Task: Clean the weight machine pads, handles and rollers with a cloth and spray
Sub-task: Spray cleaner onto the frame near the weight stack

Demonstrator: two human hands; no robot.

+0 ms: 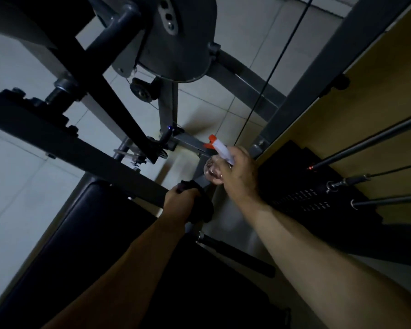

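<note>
My left hand grips a soft dark cloth; my right hand clasps a clear round spray bottle, orange-tipped

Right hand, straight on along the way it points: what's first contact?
Likely the grey frame bar just ahead of the spray bottle that the right hand grips; depth is unclear.

The left forearm and right forearm are bare and reach forward and down, converging. The left hand is curled round a dark cloth. Just beside it, the right hand grips a spray bottle, knuckles up.
</note>
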